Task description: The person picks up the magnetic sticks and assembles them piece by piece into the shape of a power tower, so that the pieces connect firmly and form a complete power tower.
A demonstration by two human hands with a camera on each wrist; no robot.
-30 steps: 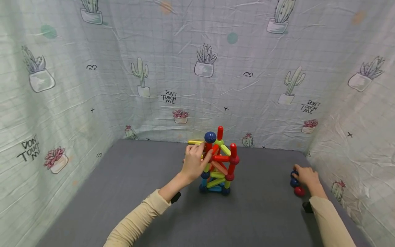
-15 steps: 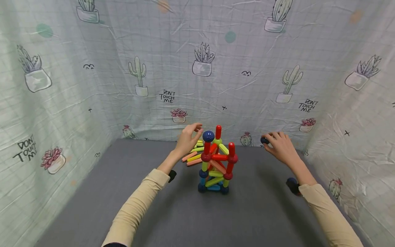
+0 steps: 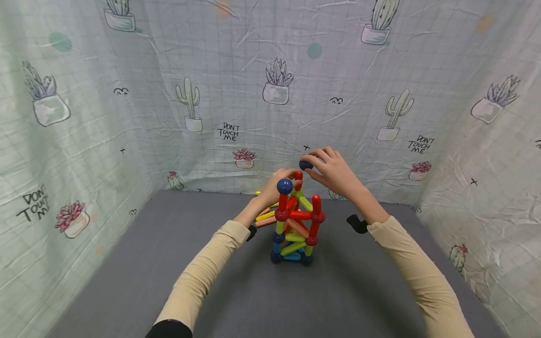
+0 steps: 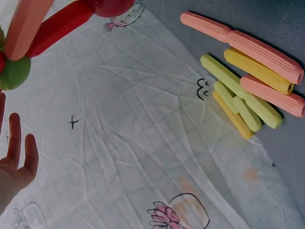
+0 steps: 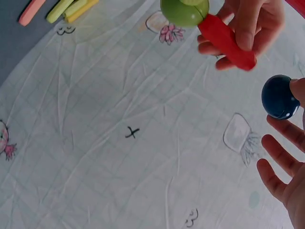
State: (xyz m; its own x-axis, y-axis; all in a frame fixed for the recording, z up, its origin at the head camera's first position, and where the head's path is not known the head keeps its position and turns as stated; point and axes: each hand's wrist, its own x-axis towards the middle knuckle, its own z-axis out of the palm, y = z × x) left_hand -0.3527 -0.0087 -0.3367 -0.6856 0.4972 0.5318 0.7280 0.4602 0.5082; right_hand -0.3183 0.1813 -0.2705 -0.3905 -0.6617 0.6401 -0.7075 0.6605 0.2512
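Observation:
A tower of coloured magnetic rods and balls [image 3: 299, 215] stands upright mid-table. My left hand [image 3: 270, 188] reaches behind its front left post and pinches the upright red rod [image 5: 228, 43] at the back between thumb and fingers. That rod sits on a green ball [image 5: 185, 12]. My right hand [image 3: 336, 172] pinches a dark blue ball [image 5: 280, 97] by thumb and fingertip, just above and beside the rod's tip, apart from it. Another blue ball [image 3: 284, 186] tops the front left post. The front right red rod [image 3: 316, 204] has a bare top end.
Loose pink, yellow and green rods [image 4: 248, 76] lie on the grey table [image 3: 262, 300] behind and left of the tower. A cactus-print cloth [image 3: 211, 61] hangs close behind and at both sides. My right sleeve [image 3: 418, 267] crosses the table's right side.
My right hand has picked up the blue ball at the right and carried it left to the tower's top. My left hand has moved from the front left post to the rear red rod.

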